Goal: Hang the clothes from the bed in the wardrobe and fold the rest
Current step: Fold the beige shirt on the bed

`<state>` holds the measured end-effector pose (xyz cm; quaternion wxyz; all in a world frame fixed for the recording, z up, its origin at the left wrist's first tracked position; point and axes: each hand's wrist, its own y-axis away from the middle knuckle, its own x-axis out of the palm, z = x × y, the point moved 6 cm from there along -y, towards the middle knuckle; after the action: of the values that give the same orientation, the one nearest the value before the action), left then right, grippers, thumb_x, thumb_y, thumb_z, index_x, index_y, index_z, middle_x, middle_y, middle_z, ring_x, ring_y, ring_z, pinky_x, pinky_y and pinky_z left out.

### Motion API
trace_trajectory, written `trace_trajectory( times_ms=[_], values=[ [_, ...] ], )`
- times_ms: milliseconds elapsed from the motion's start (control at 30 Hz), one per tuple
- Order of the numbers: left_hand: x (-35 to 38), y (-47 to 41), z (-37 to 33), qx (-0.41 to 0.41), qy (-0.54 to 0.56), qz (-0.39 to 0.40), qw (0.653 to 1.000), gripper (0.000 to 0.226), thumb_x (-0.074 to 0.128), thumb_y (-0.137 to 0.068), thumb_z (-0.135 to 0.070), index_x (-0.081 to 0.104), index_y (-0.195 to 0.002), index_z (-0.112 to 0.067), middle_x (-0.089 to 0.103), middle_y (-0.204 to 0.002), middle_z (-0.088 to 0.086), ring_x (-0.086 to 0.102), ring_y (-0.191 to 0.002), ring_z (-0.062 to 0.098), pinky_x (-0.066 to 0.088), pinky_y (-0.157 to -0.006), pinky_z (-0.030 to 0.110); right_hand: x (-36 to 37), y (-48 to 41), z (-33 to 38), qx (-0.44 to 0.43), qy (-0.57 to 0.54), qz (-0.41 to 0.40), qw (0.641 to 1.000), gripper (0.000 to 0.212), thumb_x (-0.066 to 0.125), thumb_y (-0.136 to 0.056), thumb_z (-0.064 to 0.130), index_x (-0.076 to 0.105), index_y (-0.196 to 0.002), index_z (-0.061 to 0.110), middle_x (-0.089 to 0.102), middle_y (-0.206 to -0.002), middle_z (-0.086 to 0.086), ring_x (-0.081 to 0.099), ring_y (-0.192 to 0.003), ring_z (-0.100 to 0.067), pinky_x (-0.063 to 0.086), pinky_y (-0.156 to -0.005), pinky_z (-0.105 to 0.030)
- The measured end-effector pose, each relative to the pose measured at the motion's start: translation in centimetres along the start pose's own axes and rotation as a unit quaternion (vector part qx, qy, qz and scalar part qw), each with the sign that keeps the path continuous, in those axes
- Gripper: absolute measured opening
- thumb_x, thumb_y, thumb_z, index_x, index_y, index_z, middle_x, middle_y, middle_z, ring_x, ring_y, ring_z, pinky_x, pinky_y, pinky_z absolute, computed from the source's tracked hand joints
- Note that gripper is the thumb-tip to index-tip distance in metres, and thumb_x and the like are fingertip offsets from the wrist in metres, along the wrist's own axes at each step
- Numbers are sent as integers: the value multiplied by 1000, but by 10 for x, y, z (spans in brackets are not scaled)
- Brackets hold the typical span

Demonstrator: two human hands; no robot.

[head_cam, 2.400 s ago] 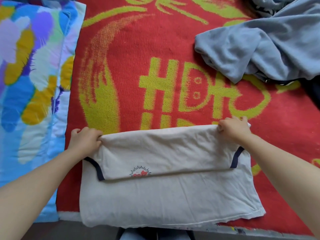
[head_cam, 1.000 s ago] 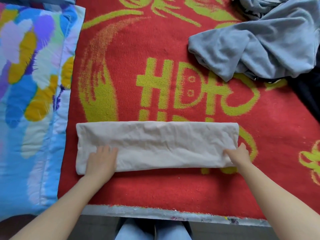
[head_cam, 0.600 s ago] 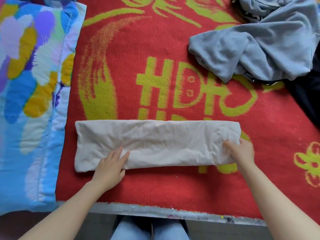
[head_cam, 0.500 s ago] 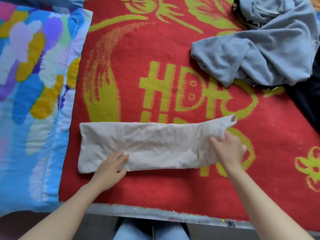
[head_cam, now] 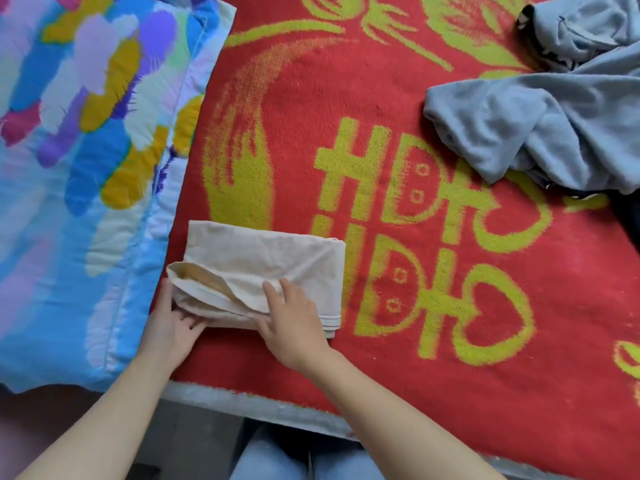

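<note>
A person's two bare hands rest on a cream cotton T-shirt point(head_cam: 277, 261), folded into a compact rectangle, which lies on a red woven blanket point(head_cam: 346, 98) patterned with yellow-green lettering and leaf shapes. The shirt sits at the blanket's near left corner, its left end level with the blanket's left border and its near side short of the blanket's front hem.

The left hand point(head_cam: 171, 327) meets the shirt at the end closest to the blanket's left border. Its thumb stands against the loose, slightly gaping layers there, and its fingers lie fairly straight along the shirt's near side, their tips slipping under the cloth. The right hand point(head_cam: 294, 323) lies palm down on top of the shirt, farther in from the blanket's left border. Its fingers are spread and flat on the fabric, closed around nothing.

A crumpled grey fleece sweatshirt point(head_cam: 540, 126) is heaped at the blanket's far right corner, well apart from the shirt. The edge of a dark garment point(head_cam: 632, 220) shows just nearer, at the blanket's right side. A quilted bedcover point(head_cam: 86, 174), printed with blue, yellow, purple and pink brushstrokes, runs along the blanket's left border and touches it. Below the blanket's front hem are the pale edge of the bed point(head_cam: 263, 408) and the person's blue jeans point(head_cam: 277, 459).
</note>
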<state>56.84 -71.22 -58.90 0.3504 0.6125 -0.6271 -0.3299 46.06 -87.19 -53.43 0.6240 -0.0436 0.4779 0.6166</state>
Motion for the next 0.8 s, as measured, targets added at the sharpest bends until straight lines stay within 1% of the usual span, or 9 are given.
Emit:
trace_trajectory(
  times_ms=[67, 167, 267, 367, 433, 533, 567, 700, 800],
  values=[
    [2, 5, 6, 15, -72, -11, 997, 8, 51, -96, -20, 57, -95, -25, 62, -98, 1, 59, -86, 15, 43, -93, 40, 13, 12, -26, -17, 103, 5, 995, 53, 46, -91, 24, 32, -142, 14, 27, -147, -17, 24, -137, -30, 30, -101, -41],
    [-7, 6, 16, 21, -100, -71, 992, 19, 54, -91, -3, 56, -86, -22, 60, -87, -1, 58, -76, 11, 45, -85, 34, 26, 24, -47, -26, 228, 18, 973, 61, 76, -61, 31, 61, -119, 21, 56, -128, -14, 54, -119, -29, 48, -88, -36],
    [-20, 7, 20, 43, -64, -145, 986, 30, 50, -89, 5, 54, -112, -13, 59, -96, 5, 58, -78, 13, 46, -70, 26, 33, 22, -50, -47, 273, 4, 961, 67, 81, -50, 27, 65, -115, 31, 64, -116, -12, 62, -107, -30, 52, -79, -37],
    [-30, 11, 9, 125, -140, -200, 962, 53, 46, -87, 5, 37, -137, -12, 49, -130, 12, 53, -114, 27, 43, -93, 35, 37, 17, -36, -62, 274, 16, 960, 66, 74, -59, 24, 61, -124, 25, 59, -128, -9, 56, -117, -34, 51, -84, -45],
    [-14, 21, -13, 305, -367, -153, 866, 61, 51, -82, 5, 36, -140, -11, 38, -143, 14, 36, -132, 31, 29, -106, 40, 55, 17, -21, -139, 267, 92, 949, 70, 63, -75, 23, 40, -141, 18, 36, -149, -7, 31, -137, -34, 34, -104, -54],
    [23, 37, -4, 545, -642, 22, 539, 50, 42, -72, -13, 59, -119, -11, 59, -125, 12, 42, -122, 26, 37, -95, 52, 69, 21, -11, -258, 261, 149, 918, 58, 47, -89, 17, 31, -144, 13, 30, -152, -8, 16, -143, -31, 12, -114, -49],
    [20, 36, 2, 560, -670, 43, 486, 47, 37, -71, -18, 67, -106, -10, 66, -114, 9, 45, -113, 22, 40, -90, 53, 66, 24, -9, -280, 269, 128, 912, 53, 49, -87, 18, 40, -139, 12, 43, -144, -6, 28, -139, -29, 22, -112, -44],
    [-34, 36, 4, 524, -695, -81, 485, 41, 34, -77, -18, 72, -78, -5, 68, -75, 8, 60, -78, 27, 40, -77, 46, 36, 30, -20, -278, 223, -47, 933, 36, 65, -67, 19, 70, -104, 17, 68, -105, -1, 64, -99, -21, 50, -78, -25],
    [-40, 42, 10, 521, -701, -121, 472, 35, 36, -79, -18, 65, -94, -6, 59, -91, 13, 54, -84, 31, 38, -76, 48, 22, 26, -49, -176, 250, -109, 946, 47, 78, -56, 19, 72, -102, 15, 68, -108, -11, 66, -100, -29, 53, -78, -34]
  ],
)
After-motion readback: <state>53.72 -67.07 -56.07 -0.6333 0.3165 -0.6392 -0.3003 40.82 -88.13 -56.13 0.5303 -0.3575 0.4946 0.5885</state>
